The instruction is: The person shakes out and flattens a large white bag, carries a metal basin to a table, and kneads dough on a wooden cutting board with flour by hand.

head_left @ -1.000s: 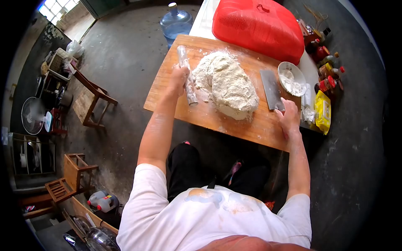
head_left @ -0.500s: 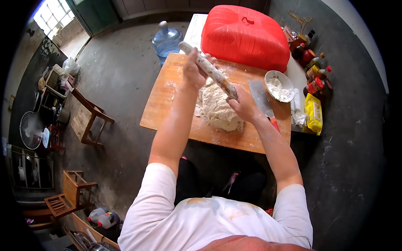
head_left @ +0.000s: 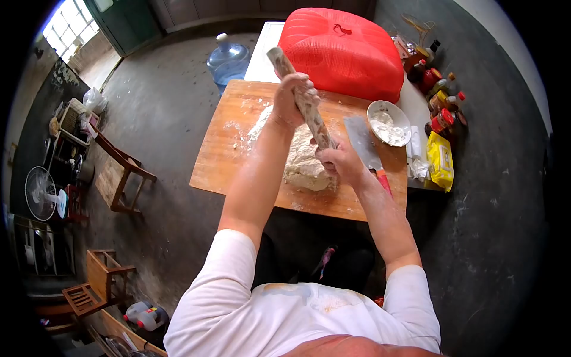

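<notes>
A flour-coated rolling pin (head_left: 313,118) is held slantwise above the dough. My right hand (head_left: 340,158) grips its lower end. Around its upper middle, my left hand (head_left: 291,101) is closed, fingers curled over the wood, with the far end sticking out beyond. Beneath lies a large, rough mass of dough (head_left: 307,168), partly hidden by the pin and my left forearm. It rests on a wooden board (head_left: 220,157) dusted with loose flour. To the right of my right hand, a cleaver (head_left: 361,141) with a red handle lies flat on the board.
A white bowl of flour (head_left: 389,124) stands at the board's right. Behind is a red domed cover (head_left: 342,53). Several bottles and jars (head_left: 440,121) line the right side, near a yellow packet (head_left: 440,160). A blue water jug (head_left: 228,62) and a wooden chair (head_left: 122,172) are left.
The rolling pin has turned steeper, its far end swinging right. My left hand has shifted right and slightly down along it; my right hand still grips the lower end.
</notes>
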`<action>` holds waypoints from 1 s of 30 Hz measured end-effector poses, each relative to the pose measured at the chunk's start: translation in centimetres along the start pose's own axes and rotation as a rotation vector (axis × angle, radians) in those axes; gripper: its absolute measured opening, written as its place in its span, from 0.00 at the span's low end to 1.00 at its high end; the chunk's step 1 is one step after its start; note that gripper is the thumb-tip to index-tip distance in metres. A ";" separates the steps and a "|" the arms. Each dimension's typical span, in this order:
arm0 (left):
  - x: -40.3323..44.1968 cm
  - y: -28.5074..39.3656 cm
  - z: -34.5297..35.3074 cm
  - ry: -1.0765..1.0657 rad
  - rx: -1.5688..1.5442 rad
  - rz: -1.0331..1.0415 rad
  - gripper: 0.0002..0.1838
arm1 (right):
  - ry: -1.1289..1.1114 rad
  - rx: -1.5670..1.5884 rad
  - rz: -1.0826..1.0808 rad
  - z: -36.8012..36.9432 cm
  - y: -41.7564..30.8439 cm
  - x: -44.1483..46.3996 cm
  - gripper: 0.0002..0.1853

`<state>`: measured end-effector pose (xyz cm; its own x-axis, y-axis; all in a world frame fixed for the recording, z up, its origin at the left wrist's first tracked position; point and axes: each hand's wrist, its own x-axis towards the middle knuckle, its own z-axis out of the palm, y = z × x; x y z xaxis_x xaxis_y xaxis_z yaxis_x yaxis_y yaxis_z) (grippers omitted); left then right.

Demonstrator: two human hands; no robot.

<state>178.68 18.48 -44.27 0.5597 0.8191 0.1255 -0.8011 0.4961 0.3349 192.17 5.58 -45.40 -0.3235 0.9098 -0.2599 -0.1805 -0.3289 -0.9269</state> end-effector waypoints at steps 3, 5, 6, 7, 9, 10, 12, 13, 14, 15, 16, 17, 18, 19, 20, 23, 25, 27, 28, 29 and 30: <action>-0.6 -2.4 1.2 0.124 0.136 0.023 0.06 | 0.066 0.019 -0.097 0.3 -0.6 0.9 0.12; -0.9 -3.9 1.4 0.219 0.242 0.048 0.05 | 0.055 -0.062 -0.077 -0.7 -0.5 1.4 0.12; -1.0 -4.3 1.2 0.317 0.346 0.077 0.05 | 0.136 -0.270 -0.144 -1.0 -0.1 1.8 0.13; -0.8 -4.3 0.9 0.317 0.349 0.077 0.05 | 0.217 -0.477 -0.213 -1.3 0.1 2.2 0.14; -0.1 -4.1 0.1 0.386 0.514 0.034 0.06 | 0.309 -0.673 -0.272 -1.8 0.0 2.5 0.15; 0.8 -3.3 0.1 0.445 0.577 0.041 0.07 | 0.402 -0.871 -0.328 -2.0 0.0 2.5 0.16; 1.7 -1.1 0.3 0.386 0.331 0.103 0.08 | 0.395 -0.914 -0.466 -2.4 1.4 2.9 0.14; 1.7 -0.2 0.5 0.368 0.226 0.084 0.08 | 0.385 -0.961 -0.600 -2.6 1.8 2.9 0.13; 1.5 -0.4 0.4 0.318 0.265 0.078 0.08 | 0.384 -0.966 -0.599 -2.9 1.9 2.9 0.13; 1.3 -0.6 0.4 0.315 0.265 0.081 0.08 | 0.280 -0.774 -0.413 -2.2 0.9 2.8 0.13; 0.9 -1.1 0.5 0.262 0.272 0.060 0.08 | 0.180 -0.575 -0.231 -1.6 0.1 2.6 0.13; 0.6 -1.9 0.6 0.208 0.274 0.033 0.08 | 0.188 -0.573 -0.232 -1.5 -0.4 2.7 0.13; 0.2 -2.6 1.0 0.252 0.287 -0.002 0.08 | 0.129 -0.478 -0.104 -1.5 -0.8 2.8 0.15; 0.1 -2.5 1.2 0.252 0.284 -0.005 0.08 | 0.067 -0.383 0.023 -1.1 -1.5 2.7 0.18; 0.0 -2.2 1.3 0.249 0.451 0.071 0.09 | 0.070 -0.385 0.031 -0.7 -2.4 2.1 0.18; 0.0 -0.7 1.5 0.220 0.789 0.209 0.09 | 0.359 -1.057 -0.366 -0.9 -4.2 1.1 0.26; -0.1 0.5 2.3 0.229 1.368 0.109 0.08 | 0.521 -1.261 -0.949 -2.7 -4.8 1.8 0.22; 0.4 0.6 2.1 0.234 1.619 0.095 0.08 | 0.541 -1.477 -1.096 -2.1 -6.8 1.6 0.22; 0.5 0.4 1.8 0.159 1.932 0.161 0.08 | 0.562 -1.694 -1.246 -1.7 -7.7 1.5 0.22; 0.6 0.0 1.4 0.066 2.240 0.232 0.09 | 0.475 -1.712 -1.270 -1.7 -8.2 2.5 0.17; 0.2 -0.4 1.6 -0.020 2.278 0.248 0.09 | 0.514 -1.875 -1.240 -1.6 -7.9 2.9 0.14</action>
<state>179.42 18.00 -42.87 0.5342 0.7830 0.3187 0.6333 -0.6204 0.4626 194.11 11.19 -39.23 -0.5384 0.4826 0.6908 0.8214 0.4837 0.3022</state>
